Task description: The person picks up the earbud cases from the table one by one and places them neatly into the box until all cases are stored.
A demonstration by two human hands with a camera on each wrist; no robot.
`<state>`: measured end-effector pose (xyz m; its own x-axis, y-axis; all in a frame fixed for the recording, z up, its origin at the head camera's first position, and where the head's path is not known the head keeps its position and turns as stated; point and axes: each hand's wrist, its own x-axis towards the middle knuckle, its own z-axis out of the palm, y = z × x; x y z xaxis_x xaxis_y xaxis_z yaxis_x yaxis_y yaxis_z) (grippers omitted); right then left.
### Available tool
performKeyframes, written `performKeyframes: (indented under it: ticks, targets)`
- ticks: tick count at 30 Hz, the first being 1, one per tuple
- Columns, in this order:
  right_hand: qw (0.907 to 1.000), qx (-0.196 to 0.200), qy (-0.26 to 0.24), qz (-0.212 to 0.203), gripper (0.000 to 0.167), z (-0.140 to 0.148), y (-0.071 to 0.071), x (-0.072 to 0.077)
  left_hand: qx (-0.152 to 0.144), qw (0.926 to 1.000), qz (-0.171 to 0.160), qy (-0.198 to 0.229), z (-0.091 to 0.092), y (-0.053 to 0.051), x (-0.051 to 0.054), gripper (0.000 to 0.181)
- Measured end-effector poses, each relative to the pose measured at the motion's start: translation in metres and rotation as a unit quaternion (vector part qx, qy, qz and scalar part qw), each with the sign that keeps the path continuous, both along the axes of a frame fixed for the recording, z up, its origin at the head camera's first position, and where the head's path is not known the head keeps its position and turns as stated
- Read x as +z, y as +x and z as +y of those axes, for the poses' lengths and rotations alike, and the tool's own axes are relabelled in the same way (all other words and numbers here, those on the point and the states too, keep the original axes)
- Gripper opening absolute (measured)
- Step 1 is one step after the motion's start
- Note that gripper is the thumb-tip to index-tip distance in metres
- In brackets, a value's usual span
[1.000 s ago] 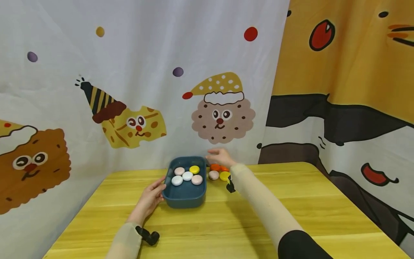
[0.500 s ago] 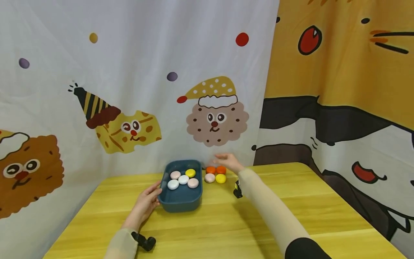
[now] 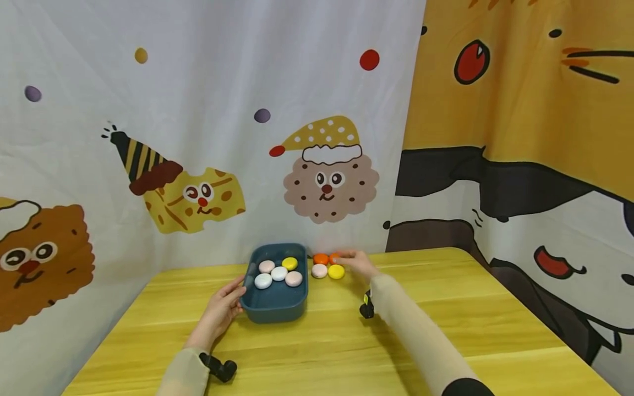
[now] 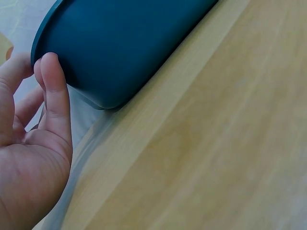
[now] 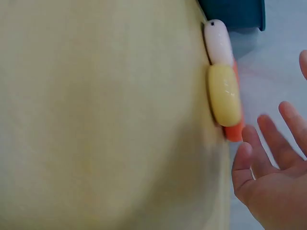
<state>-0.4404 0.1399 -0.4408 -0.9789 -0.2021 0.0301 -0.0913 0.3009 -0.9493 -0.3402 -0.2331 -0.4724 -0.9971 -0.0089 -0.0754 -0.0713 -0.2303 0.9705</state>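
A dark blue box (image 3: 274, 313) with rounded corners stands near the table's back edge. Inside lie two white discs (image 3: 279, 273), two pale pink discs (image 3: 294, 279) and a yellow disc (image 3: 289, 264). At its left rim, my left hand (image 3: 223, 305) holds the box with thumb and fingers; some fingers are hidden. Right of it lie two orange discs (image 3: 321, 258), a pink disc (image 3: 319, 270) and a yellow disc (image 3: 336, 271), close together. My right hand (image 5: 278, 177) is beside the farther right orange disc (image 5: 233, 133), its fingers spread and gripping nothing.
A wooden-topped table (image 3: 297, 357) carries everything. Behind it hangs a white curtain (image 3: 213, 82) printed with cartoon figures, with an orange cartoon print (image 3: 520, 99) at the right. Black straps with small camera mounts (image 3: 218, 367) sit on both wrists.
My right hand has drawn right, away from beside the box, then come down to the right-hand orange disc. The left hand stays at the box. The head view has shifted slightly.
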Motion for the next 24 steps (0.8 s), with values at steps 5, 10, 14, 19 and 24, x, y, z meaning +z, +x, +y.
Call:
performKeyframes:
  ticks: [5,10,14,19,24]
  targets:
    - [0.9996,-0.024,-0.009,-0.013,0.052,-0.002,0.002,-0.016,-0.004,1.0000,0.000,-0.005,0.000,0.000,0.000,0.059]
    - [0.9990,-0.038,-0.019,-0.014,0.052,-0.005,0.000,-0.025,-0.003,1.0000,0.002,-0.001,0.000,0.000,0.001,0.059]
    - [0.9988,-0.042,-0.021,-0.012,0.055,-0.007,-0.002,-0.025,-0.003,1.0000,0.002,-0.001,-0.001,0.000,0.004,0.058]
    - [0.9993,-0.028,-0.019,-0.018,0.055,-0.008,-0.002,-0.025,-0.004,1.0000,-0.001,-0.001,-0.002,0.000,0.004,0.059]
    - [0.9994,0.001,-0.033,-0.011,0.058,-0.008,0.003,-0.025,-0.006,1.0000,-0.001,-0.005,-0.001,0.001,0.002,0.058]
